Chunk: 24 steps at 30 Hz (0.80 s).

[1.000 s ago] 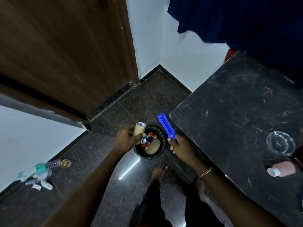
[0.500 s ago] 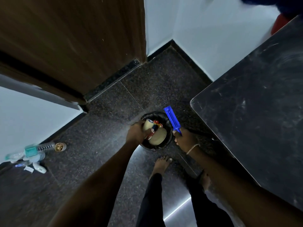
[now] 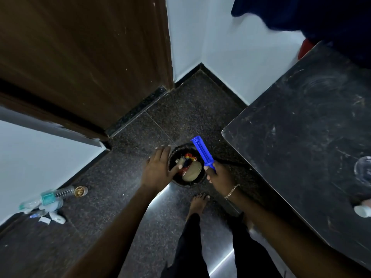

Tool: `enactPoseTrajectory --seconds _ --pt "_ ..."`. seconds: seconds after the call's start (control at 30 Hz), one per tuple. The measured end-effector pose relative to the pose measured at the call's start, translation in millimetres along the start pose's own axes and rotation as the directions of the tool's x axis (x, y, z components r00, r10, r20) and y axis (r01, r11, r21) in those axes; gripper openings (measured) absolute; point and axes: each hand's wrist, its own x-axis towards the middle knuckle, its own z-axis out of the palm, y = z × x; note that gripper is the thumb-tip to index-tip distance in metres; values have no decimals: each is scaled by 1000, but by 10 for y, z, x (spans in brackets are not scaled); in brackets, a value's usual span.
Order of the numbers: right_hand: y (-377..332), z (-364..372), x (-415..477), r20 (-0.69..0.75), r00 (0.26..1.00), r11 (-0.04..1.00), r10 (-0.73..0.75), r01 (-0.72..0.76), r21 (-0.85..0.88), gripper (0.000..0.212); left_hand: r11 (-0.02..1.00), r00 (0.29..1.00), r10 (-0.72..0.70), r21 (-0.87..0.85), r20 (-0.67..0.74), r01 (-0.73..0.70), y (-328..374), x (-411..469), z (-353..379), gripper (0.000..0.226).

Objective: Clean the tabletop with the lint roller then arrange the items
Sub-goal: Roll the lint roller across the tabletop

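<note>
1. The left hand (image 3: 158, 171) is spread flat, fingers straight, over the left rim of the waste bin (image 3: 187, 184).
2. The right hand (image 3: 219, 176) grips the blue lint roller handle (image 3: 202, 153) over the bin, beside the tabletop (image 3: 301, 137).

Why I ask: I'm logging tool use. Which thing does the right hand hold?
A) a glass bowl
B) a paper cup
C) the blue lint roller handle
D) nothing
C: the right hand grips the blue lint roller handle by its lower end, above the rim of the black bin on the floor, while the left hand is open and holds nothing.
</note>
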Motion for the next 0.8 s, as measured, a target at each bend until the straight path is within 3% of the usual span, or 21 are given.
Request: enactPoseTrajectory --seconds 0.3,0.5,0.8 --pt "-463 -411 -781 -126 986 992 -109 116 50 15 946 942 299 176 -152 -272 558 -502 -740 96" --pt "-502 -914 -1232 -315 944 989 -94 125 82 11 871 871 465 256 -157 -419 1194 -477 -971 96" --pt "-204 -1688 -1712 -574 818 982 16 96 164 11 676 688 722 289 -76 -678 2404 -302 -829 95"
